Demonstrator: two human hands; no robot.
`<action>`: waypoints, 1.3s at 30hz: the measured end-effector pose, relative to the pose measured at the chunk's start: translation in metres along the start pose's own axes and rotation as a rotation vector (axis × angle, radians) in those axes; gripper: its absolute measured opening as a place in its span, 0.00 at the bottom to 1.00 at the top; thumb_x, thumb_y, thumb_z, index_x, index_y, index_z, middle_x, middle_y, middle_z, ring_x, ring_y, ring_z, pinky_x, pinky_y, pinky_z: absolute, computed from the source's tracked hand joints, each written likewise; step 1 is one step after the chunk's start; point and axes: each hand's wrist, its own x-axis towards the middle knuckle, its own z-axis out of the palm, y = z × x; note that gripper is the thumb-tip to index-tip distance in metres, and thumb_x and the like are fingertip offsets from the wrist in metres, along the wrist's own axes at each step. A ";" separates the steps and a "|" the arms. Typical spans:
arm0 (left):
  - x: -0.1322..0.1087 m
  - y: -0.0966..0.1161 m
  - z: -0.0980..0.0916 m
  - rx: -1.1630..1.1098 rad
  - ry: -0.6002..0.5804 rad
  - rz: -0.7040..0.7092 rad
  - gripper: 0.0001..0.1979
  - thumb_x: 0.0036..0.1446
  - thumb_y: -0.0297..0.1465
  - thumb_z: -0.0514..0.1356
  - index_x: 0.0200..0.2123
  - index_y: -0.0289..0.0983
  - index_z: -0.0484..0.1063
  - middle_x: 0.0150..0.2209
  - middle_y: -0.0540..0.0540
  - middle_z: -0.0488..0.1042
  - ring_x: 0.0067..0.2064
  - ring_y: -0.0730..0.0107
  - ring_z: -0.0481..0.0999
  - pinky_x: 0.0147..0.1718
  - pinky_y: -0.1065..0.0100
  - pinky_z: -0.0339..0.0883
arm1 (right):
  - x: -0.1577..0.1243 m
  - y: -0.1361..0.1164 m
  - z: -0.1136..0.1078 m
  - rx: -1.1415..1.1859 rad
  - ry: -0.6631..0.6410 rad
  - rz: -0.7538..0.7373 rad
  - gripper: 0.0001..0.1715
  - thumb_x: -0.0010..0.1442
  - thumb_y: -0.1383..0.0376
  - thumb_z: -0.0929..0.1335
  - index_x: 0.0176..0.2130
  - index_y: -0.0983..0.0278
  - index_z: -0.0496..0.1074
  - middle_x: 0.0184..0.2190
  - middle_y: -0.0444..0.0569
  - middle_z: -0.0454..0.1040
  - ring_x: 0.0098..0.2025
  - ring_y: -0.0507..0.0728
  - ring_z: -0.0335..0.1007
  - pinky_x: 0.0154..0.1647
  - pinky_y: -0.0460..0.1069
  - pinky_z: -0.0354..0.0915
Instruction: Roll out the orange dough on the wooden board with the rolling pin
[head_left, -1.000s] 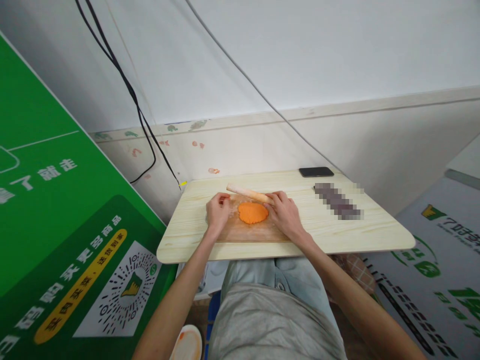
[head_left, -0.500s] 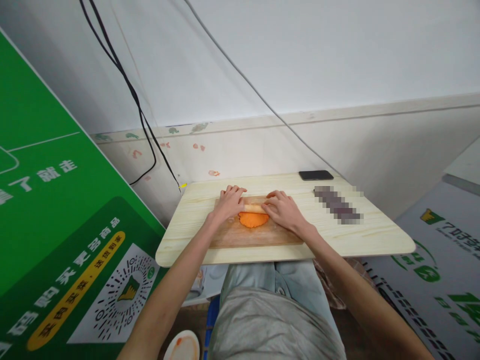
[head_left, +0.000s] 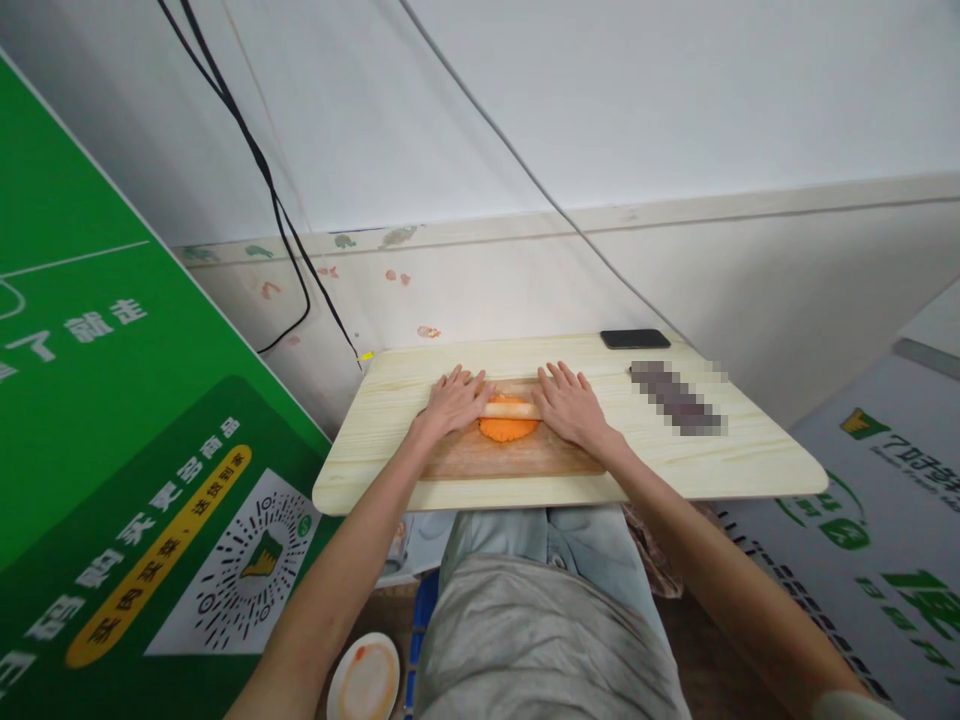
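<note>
Head view: a flat round of orange dough (head_left: 509,429) lies on a brown wooden board (head_left: 517,455), smooth and matte, its far edge hidden under a pale wooden rolling pin (head_left: 511,409) that lies across it from left to right. The left hand (head_left: 453,402) rests flat on the left end of the pin, fingers stretched and spread toward the far side; the right hand (head_left: 572,405) presses flat on the right end in the same way. Neither hand is curled around the pin; both palms lie open on top of it, set apart with the dough between them. The board sits near the middle of a light wood-grain tabletop (head_left: 735,455) with rounded corners, close to its near edge. At the far right of the tabletop a black phone (head_left: 634,338) lies flat, thin and glossy. Below the tabletop, near the person's lap, a small white plate (head_left: 365,681) shows an orange smear. A large green printed sign (head_left: 112,430) with a square code stands to the left
</note>
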 end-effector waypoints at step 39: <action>-0.087 0.025 0.010 0.027 0.277 0.057 0.26 0.75 0.39 0.49 0.66 0.33 0.70 0.67 0.30 0.73 0.74 0.44 0.63 0.73 0.46 0.52 | -0.071 -0.035 0.003 -0.041 0.298 -0.002 0.29 0.76 0.64 0.55 0.62 0.73 0.75 0.59 0.66 0.79 0.66 0.69 0.69 0.67 0.60 0.62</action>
